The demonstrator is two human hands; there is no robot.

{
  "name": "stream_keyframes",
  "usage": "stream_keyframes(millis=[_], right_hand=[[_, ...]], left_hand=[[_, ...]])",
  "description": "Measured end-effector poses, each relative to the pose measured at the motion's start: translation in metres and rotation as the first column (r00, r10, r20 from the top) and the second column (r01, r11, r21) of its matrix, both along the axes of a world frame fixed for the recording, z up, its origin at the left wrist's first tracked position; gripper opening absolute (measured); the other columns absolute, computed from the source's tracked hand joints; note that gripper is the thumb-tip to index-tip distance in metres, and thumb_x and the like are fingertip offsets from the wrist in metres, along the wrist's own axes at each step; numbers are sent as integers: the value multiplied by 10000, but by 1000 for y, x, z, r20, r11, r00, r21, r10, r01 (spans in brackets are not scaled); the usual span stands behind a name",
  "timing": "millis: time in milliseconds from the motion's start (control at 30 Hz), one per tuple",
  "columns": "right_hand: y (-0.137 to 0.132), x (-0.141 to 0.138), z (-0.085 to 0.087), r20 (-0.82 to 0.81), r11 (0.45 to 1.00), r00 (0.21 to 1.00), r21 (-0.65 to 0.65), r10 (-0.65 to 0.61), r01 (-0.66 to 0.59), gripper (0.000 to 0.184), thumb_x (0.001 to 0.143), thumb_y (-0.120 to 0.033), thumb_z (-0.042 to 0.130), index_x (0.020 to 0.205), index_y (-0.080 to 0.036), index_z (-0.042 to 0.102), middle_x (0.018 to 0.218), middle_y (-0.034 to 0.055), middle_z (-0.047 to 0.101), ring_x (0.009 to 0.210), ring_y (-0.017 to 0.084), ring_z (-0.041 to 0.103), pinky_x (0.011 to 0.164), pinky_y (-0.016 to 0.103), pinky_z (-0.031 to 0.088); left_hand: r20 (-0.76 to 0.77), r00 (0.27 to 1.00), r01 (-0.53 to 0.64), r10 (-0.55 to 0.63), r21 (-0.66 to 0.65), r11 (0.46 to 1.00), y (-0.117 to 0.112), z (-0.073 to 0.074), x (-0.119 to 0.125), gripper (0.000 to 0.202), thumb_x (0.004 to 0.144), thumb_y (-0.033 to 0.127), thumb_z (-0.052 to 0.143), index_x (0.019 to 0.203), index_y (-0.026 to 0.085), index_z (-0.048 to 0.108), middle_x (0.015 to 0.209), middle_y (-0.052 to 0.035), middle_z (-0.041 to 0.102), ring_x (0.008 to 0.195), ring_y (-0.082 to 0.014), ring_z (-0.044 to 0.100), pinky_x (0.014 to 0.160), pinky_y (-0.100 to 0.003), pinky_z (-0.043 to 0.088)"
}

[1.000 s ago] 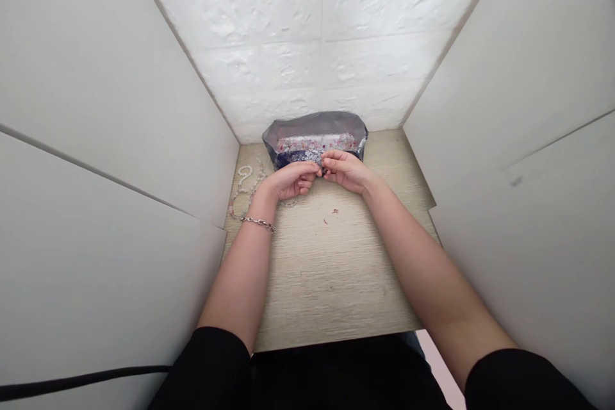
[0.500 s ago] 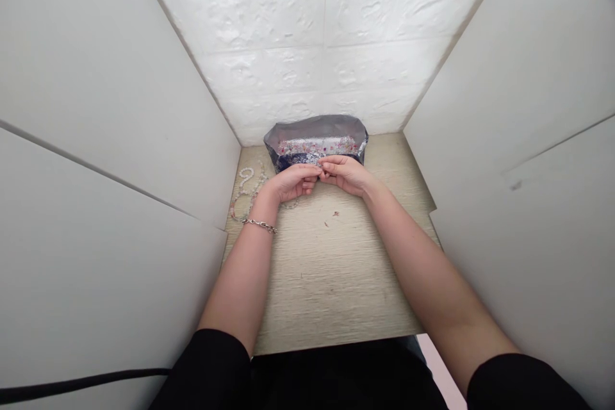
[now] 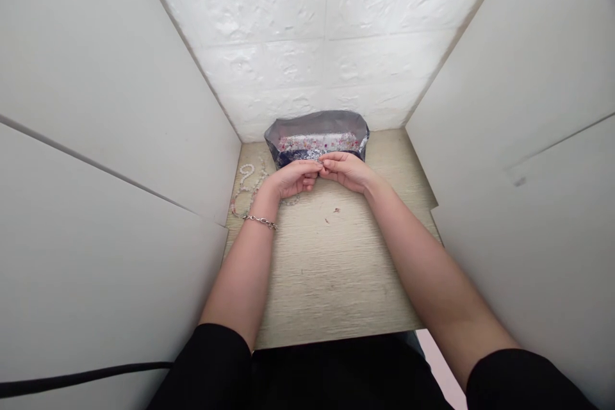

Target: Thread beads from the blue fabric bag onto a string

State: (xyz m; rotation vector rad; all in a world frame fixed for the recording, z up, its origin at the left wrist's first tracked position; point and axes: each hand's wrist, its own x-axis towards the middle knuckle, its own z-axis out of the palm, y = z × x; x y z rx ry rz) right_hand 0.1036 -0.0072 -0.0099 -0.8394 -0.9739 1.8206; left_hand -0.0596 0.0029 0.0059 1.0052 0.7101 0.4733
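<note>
My left hand and my right hand meet fingertip to fingertip over the table. Both are closed in a pinch, and whatever sits between the fingers is too small or too hidden to name. Just behind them stands an open bag, grey inside and dark blue patterned in front, with many small pink, red and white beads in it. Beaded strands in white and pale colours lie left of my left hand, partly hidden by it. A silver chain bracelet circles my left wrist.
Small reddish bits lie on the light wooden table. White panels close in on the left and right, and a white brick-patterned wall rises behind the bag. A black cord runs at lower left.
The view has shifted very slightly. My fingers have moved a little against each other; both hands stay pinched together at the same spot before the bag.
</note>
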Motion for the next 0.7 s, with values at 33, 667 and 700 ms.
stream_keyframes(millis=[33,667,700], right_hand=[[0,0,0,1,1000,1000,1,1,-1,220,569,-191,702,761,-134,612,657,11,607,615,79,559,712,247,471],[0,-1,2,44,1000,999,21,3,-3,224,583,-202,692,779,-133,609,660,11,605,620,83,561,732,271,471],[0,-2,3,48,999,999,35,2,-4,226,589,-207,688,785,-131,607,657,11,602,621,86,562,734,277,470]], left_hand=[[-3,1000,0,0,5,1000,0,0,0,102,725,216,544,714,115,532,525,62,268,426,-11,285,411,-149,291],[35,999,-23,23,3,1000,2,-2,1,101,745,202,529,744,103,550,535,38,434,444,-26,429,443,-162,385],[35,999,-29,29,12,999,2,-2,1,110,752,211,523,754,105,550,556,31,462,443,-26,441,432,-161,388]])
